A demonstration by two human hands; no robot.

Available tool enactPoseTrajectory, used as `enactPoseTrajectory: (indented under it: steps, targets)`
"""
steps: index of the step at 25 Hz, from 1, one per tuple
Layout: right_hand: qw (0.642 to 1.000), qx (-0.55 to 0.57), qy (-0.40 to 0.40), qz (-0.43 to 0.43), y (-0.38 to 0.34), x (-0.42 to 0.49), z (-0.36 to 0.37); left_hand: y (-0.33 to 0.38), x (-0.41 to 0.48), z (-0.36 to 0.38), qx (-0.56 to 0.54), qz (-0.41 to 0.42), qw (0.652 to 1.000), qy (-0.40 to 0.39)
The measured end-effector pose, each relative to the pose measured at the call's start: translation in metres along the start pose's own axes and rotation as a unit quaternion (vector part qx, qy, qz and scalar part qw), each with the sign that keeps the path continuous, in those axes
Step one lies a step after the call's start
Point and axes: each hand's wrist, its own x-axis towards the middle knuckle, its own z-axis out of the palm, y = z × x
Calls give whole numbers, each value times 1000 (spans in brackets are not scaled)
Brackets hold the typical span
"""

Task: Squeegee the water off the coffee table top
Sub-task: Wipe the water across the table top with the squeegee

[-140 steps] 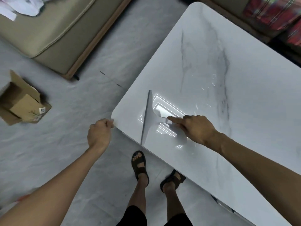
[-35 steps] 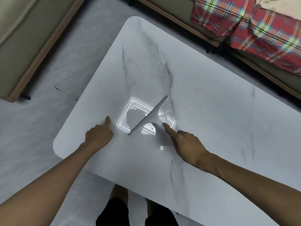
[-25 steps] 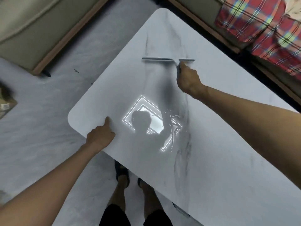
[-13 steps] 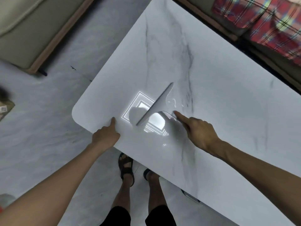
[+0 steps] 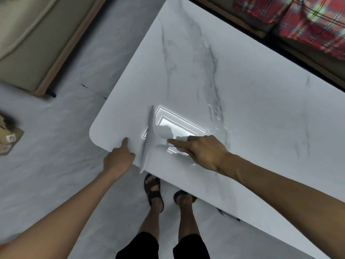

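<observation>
Head view: sofa (image 5: 28,43), box (image 5: 8,141) near table (image 5: 261,90).

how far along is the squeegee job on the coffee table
Done: most of the coffee table top looks dry, though glare hides some. In hand: the right hand grips the squeegee, its blade reaching the near edge, while the left hand holds that edge. Left: water beads beside the dark vein, right of the blade.

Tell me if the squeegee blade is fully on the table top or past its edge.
Past the edge: the near tip of the squeegee overhangs the coffee table beside the left hand.
</observation>
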Motion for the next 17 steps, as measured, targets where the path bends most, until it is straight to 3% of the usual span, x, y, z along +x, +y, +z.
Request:
enactPoseTrajectory:
  steps: [2, 5, 12, 15, 17]
  targets:
    - [997, -37, -23, -62, -26, 30, 12, -10, 4, -1, 9, -2, 1000, 2]
    - [995, -63, -30, -71, -17, 30, 26, -14, 4, 2, 29, 2, 1000, -6]
    - [994, -38, -24, 103, 71, -92, 28, 17, -7, 18, 41, 41, 996, -70]
    - [983, -59, -29, 172, 91, -138, 22, 30, -9, 23, 36, 39, 997, -61]
    - [984, -68, -35, 163, 85, -145, 15, 30, -9, 21, 19, 27, 999, -30]
